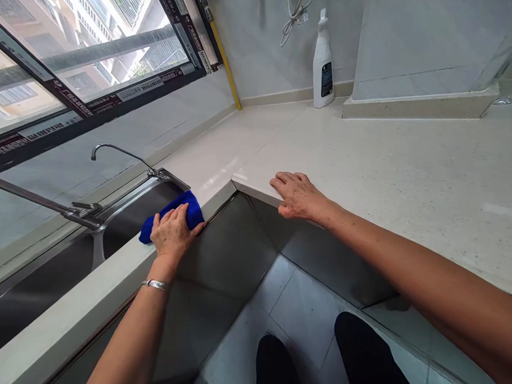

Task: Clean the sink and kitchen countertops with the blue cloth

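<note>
A blue cloth [192, 213] lies over the front rim of the counter beside the sink [159, 201]. My left hand [173, 231] presses down on it, the fingers over the cloth and the thumb against the counter's front edge. On that wrist sits a silver bracelet. My right hand [297, 195] rests on the edge of the white countertop [393, 164], just right of the inner corner. Its fingers lie stretched on the surface with nothing in them, and the thumb hangs at the front edge.
Two taps, a thin curved one [124, 152] and a thicker one [83, 214], stand behind the sink. A white spray bottle [323, 65] stands by the back wall. A yellow strip [226, 63] leans in the corner near the window. Dark cabinet fronts [223, 253] drop below the counter.
</note>
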Demonstrator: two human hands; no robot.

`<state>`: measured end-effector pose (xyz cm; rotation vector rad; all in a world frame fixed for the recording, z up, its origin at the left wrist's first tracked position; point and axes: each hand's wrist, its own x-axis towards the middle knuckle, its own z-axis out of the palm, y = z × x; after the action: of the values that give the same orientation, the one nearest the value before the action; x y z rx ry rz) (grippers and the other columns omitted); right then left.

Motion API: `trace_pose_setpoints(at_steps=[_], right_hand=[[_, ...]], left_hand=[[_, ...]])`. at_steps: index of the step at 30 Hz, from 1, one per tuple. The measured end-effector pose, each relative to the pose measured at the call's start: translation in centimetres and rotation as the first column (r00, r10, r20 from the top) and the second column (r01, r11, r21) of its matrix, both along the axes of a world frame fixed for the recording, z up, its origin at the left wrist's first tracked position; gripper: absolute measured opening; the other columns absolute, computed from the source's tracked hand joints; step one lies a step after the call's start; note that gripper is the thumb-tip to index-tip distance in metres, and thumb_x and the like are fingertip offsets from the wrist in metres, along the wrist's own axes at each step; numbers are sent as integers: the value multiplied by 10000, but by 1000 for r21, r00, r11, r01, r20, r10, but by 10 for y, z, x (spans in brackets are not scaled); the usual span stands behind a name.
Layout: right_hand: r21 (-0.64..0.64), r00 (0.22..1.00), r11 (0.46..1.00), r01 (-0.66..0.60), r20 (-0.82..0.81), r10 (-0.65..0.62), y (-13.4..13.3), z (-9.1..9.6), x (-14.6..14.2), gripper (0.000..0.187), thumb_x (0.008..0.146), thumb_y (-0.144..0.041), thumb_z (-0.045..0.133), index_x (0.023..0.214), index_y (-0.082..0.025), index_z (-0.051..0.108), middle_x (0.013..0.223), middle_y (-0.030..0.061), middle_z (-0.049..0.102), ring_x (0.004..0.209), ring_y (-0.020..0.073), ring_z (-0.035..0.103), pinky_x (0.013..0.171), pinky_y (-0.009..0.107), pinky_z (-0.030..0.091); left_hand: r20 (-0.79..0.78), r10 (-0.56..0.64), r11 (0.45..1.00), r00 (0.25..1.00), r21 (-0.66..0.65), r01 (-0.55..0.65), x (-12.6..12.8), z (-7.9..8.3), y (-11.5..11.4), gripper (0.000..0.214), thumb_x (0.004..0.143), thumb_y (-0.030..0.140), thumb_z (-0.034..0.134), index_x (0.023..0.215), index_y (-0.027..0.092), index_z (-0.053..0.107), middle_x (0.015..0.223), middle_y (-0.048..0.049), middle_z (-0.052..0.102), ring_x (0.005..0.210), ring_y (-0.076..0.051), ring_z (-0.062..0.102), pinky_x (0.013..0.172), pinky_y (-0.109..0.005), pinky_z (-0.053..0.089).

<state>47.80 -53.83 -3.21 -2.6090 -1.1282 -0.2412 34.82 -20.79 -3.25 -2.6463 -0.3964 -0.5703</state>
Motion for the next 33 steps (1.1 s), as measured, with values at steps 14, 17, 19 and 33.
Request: trace_pose_setpoints(at_steps=[14, 17, 19, 33], right_hand=[[25, 1000, 999, 20, -21, -19, 2, 6, -1, 503, 758, -197, 650, 1246, -180, 530, 1360, 133, 531, 1286, 295, 475, 1077, 445, 321], [20, 999, 999, 30, -43, -29, 2, 9, -2, 485, 764, -206, 664, 1232, -167, 542, 1358, 133, 534, 1275, 291, 484, 1079, 441, 326], [21, 998, 999, 30, -54, -29, 2, 10, -2, 472, 767, -224, 677, 1218, -171, 548, 1355, 132, 535, 1272, 292, 484, 1084, 439, 321], [7, 999, 999, 49, 0, -49, 6, 4, -1, 517, 766, -260, 688, 1253, -161, 548, 1385, 153, 526, 1280, 298, 470, 1091, 450, 327]], left_hand=[[-174, -15, 994, 985, -105, -3, 74, 15, -52, 872, 857, 540, 605, 1526, 46, 342, 1486, -251, 489, 1353, -446, 439, 1151, -674, 276], [-317, 24, 991, 948, -117, -64, 77, 33, -44, 812, 857, 460, 632, 1558, 180, 333, 1498, -190, 504, 1323, -425, 498, 1056, -615, 430], [-316, 82, 986, 945, -113, -123, 79, 40, -42, 810, 831, 538, 668, 1536, 270, 373, 1451, -152, 559, 1217, -433, 574, 941, -597, 501], [-85, -32, 996, 996, 80, 39, 90, 6, -56, 609, 864, 456, 618, 1332, 93, 477, 1249, -205, 621, 1071, -375, 603, 959, -499, 435]])
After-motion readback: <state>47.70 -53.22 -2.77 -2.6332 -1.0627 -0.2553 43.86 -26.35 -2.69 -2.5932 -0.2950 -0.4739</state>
